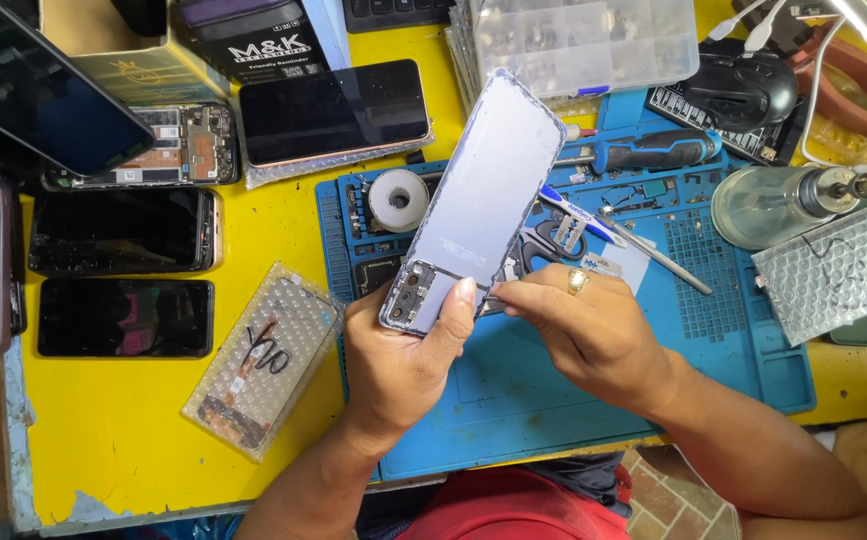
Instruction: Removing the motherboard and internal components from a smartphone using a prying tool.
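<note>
The left hand [398, 365] comes up from 6 o'clock and grips the lower end of a pale blue phone back cover [478, 205], fingers wrapped behind it and the thumb pressed flat on its face just beside the camera cutout. The cover is held tilted above a blue work mat [553, 400], its long axis running from the hand up toward 1 o'clock. The right hand [578, 325], wearing a gold ring [577, 282], reaches in from 4 o'clock; its fingertips are pinched together at the cover's right edge near the bottom, and whether they hold some small tool there cannot be told. On the mat, at 12 o'clock from the hands, lie a roll of white tape [398, 198], a blue-handled screwdriver [653, 152] and a pair of tweezers [653, 252]. A glass bottle with a metal pump top [783, 203] stands at 2 o'clock at the mat's edge, and a silver bubble pouch [838, 265] lies just beside it. A clear parts box [583, 40] sits at 12 o'clock on the yellow table [113, 420], with a black mouse [738, 92] to its right. At 9 o'clock, well apart from the hands, 2 dark phones [123, 275] lie one above the other, and a clear bubble bag with a part inside [263, 360] lies near the left wrist. Another phone [333, 110] with a dark screen rests at 11 o'clock.
</note>
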